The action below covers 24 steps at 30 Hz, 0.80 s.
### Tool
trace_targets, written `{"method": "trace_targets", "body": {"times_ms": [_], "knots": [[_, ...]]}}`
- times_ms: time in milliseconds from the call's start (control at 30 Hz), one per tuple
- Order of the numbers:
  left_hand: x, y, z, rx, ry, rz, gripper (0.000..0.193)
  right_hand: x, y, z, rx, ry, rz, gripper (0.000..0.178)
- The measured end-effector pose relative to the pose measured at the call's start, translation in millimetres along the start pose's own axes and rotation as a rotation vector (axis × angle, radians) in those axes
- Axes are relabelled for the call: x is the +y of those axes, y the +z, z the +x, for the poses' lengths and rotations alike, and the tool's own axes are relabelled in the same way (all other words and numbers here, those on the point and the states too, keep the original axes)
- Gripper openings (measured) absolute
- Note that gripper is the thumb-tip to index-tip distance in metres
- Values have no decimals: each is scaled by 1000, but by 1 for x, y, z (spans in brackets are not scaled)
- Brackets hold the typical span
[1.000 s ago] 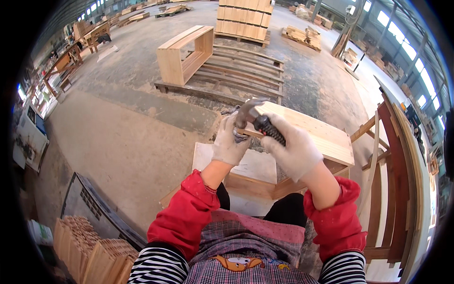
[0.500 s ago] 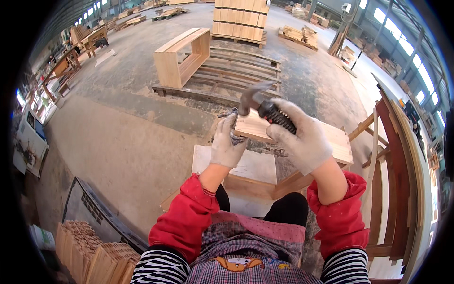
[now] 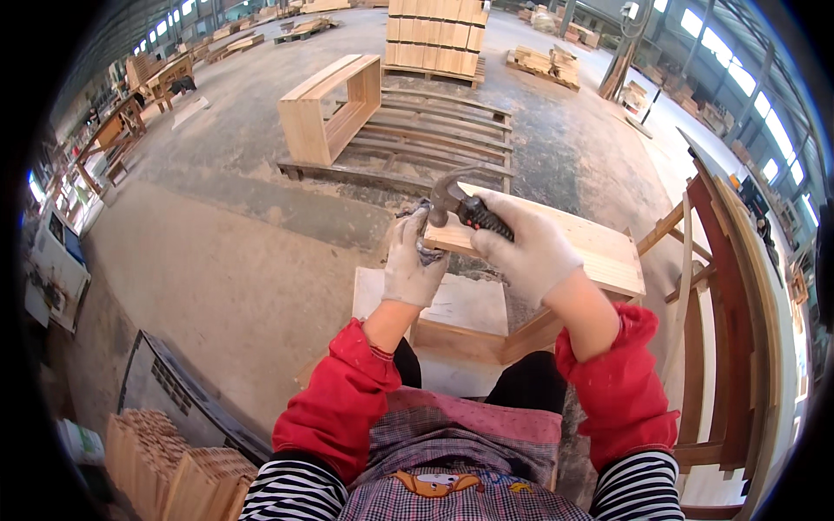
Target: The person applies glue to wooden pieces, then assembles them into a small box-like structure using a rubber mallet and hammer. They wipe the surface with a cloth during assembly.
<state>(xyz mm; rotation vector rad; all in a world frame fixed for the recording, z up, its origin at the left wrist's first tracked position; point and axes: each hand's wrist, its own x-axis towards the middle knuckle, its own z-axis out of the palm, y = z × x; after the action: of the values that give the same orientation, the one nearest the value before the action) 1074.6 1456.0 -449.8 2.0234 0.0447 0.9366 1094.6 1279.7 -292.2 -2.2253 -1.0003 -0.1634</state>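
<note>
My right hand (image 3: 530,247), in a pale work glove, grips the black handle of a claw hammer (image 3: 447,198). The hammer's head is low over the near left corner of a light wooden box (image 3: 582,239), right beside my left fingers; whether it touches the wood I cannot tell. My left hand (image 3: 413,265), gloved too, is closed around that corner of the box. Its fingertips look dark and crumpled, and whether a small piece is pinched there is hidden. Below my hands, the box's lower boards (image 3: 460,341) stand around a pale sheet (image 3: 469,302) in front of my knees.
Another open wooden frame (image 3: 304,130) stands on a slatted pallet (image 3: 417,143) ahead. Behind it rises a stack of boards (image 3: 434,39). Long boards lean on a rack (image 3: 738,330) at my right. Bundled wood pieces (image 3: 165,460) and a grey panel (image 3: 187,391) lie at lower left.
My right hand has brought the hammer down and slightly left, closer to the box's corner by my left fingers. My left hand stays at the corner.
</note>
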Motion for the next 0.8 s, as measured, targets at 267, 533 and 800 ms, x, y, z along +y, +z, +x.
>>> {"method": "trace_targets", "body": {"times_ms": [267, 533, 800], "knots": [[3, 2, -3, 7, -33, -27, 72, 6, 11, -2, 162, -135, 19, 49], [-3, 3, -1, 38, 43, 11, 73, -25, -4, -4, 164, -9, -19, 48], [-3, 1, -4, 35, 39, 0, 73, -30, -9, 0, 92, 36, -17, 45]]}}
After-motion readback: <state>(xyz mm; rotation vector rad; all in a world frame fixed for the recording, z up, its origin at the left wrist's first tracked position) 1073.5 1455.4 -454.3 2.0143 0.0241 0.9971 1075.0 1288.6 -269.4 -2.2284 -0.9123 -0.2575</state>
